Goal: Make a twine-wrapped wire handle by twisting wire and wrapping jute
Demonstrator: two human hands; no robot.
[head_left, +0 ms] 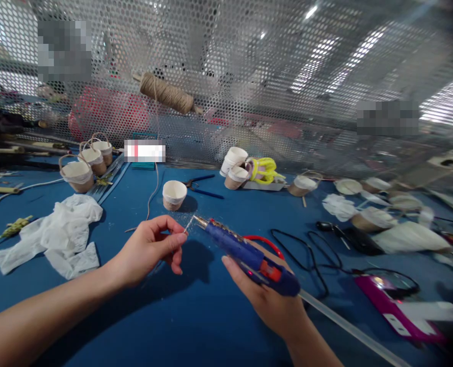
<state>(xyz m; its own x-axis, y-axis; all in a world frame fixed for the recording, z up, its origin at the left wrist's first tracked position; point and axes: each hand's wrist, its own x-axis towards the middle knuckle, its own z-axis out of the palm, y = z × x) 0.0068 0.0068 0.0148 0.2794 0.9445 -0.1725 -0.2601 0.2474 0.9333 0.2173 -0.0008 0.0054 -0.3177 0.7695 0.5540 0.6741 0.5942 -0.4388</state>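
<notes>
My right hand (272, 298) grips a blue hot glue gun (245, 250) with a red trigger, nozzle aimed up and left, a clear glue stick (348, 326) trailing out its back. My left hand (152, 247) is closed in a pinch at the nozzle tip, thumb and forefinger on a thin glue strand (189, 224) stretching from the tip. A small paper cup (174, 194) stands on the blue table just beyond both hands.
Crumpled white cloth (58, 234) lies left. Small cup baskets (77, 176) stand far left, more cups (234, 165) and yellow scissors (264, 169) at the back. A twine spool (167, 93) hangs on the perforated screen. Black cords (310, 255) and a pink device (394, 306) lie right.
</notes>
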